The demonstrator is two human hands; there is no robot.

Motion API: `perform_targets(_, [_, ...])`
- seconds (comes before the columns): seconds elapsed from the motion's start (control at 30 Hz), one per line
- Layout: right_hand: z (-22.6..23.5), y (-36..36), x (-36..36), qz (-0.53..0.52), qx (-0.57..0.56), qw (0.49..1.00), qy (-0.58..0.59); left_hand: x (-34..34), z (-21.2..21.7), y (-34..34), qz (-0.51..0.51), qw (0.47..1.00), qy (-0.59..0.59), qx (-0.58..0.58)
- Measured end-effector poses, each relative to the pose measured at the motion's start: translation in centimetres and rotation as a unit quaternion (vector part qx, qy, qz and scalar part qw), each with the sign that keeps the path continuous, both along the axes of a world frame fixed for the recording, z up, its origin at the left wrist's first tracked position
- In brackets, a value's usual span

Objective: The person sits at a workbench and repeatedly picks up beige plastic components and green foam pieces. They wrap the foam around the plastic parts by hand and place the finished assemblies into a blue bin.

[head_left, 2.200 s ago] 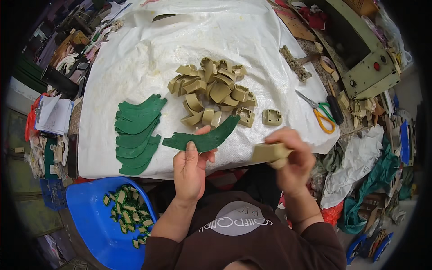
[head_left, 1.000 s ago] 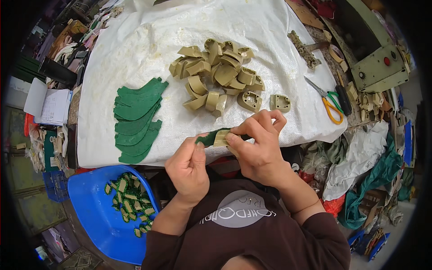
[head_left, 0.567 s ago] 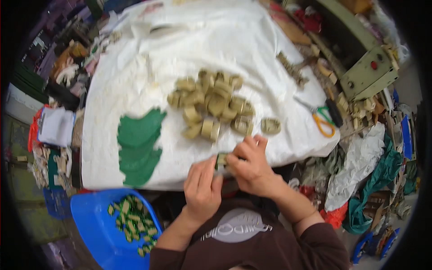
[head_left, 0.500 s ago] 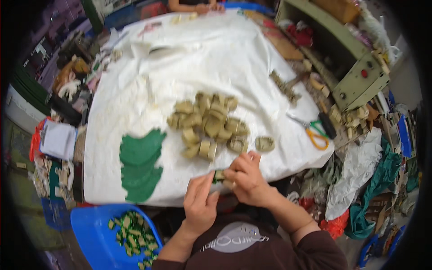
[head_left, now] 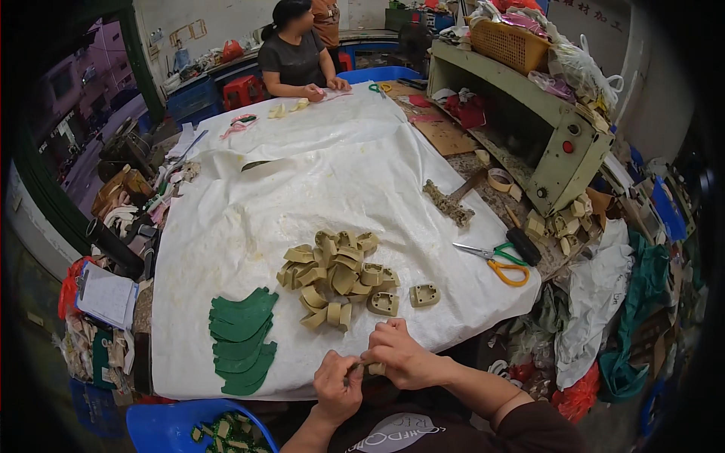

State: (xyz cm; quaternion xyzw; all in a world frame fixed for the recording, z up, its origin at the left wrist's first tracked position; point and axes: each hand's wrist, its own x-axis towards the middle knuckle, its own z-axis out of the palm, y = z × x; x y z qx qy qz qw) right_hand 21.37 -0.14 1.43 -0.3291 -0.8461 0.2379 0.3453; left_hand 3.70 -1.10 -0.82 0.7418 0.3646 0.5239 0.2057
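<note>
At the near table edge, my left hand point(head_left: 337, 385) and my right hand point(head_left: 399, 355) meet with fingers closed round a small beige shoe-heel block point(head_left: 375, 369). Most of the block is hidden by the fingers; a dark edge shows at the left fingertips. Just beyond lies a pile of bare beige heel blocks point(head_left: 343, 275), curved and with holes in their flat faces. One separate block point(head_left: 424, 295) sits to the right of the pile. To its left, curved green cover pieces point(head_left: 243, 336) overlap in a stack on the white sheet point(head_left: 226, 264).
A blue tub point(head_left: 151, 430) at lower left holds green-and-beige blocks. Orange-and-green-handled scissors point(head_left: 507, 272) and a hammer point(head_left: 468, 185) lie at right, near a green machine point(head_left: 559, 158). A co-worker point(head_left: 302, 57) handles pink pieces at the far end.
My view has tilted up, bringing the co-worker and far wall into sight. My hands have drawn closer together round the block; the green material seen on it earlier is now mostly hidden.
</note>
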Motion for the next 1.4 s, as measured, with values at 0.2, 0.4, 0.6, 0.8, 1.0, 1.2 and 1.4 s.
perform_targets(0.2, [1.0,-0.3,-0.4,0.049,0.009,0.999,-0.015,-0.1,-1.5,-0.6,0.016,0.994,-0.089,-0.054])
perform_targets(0.4, [1.6,0.2,0.1,0.015,0.059,0.996,0.057,0.2,0.8,-1.2,0.03,0.996,-0.074,0.039])
perform_targets(0.6, [1.1,0.1,-0.8,-0.032,0.126,0.992,-0.009,-1.2,0.8,-0.5,0.047,0.995,-0.046,0.072])
perform_targets(0.8, [2.6,-0.4,-0.5,-0.048,0.049,0.998,0.001,-2.1,2.3,-0.4,0.058,0.995,-0.018,0.081])
perform_targets(1.0, [-0.9,-2.3,0.1,-0.124,-0.127,0.948,0.264,-2.3,2.0,-0.9,0.052,0.99,-0.126,0.036])
perform_targets(1.2, [-2.0,-3.3,-2.3,-0.133,-0.356,0.794,0.475,-0.9,1.4,-1.0,-0.093,0.987,-0.126,0.042])
perform_targets(1.4, [-1.7,-4.1,-2.0,-0.067,-0.38,0.747,0.541,-0.7,1.3,-0.9,-0.019,0.993,0.035,0.112])
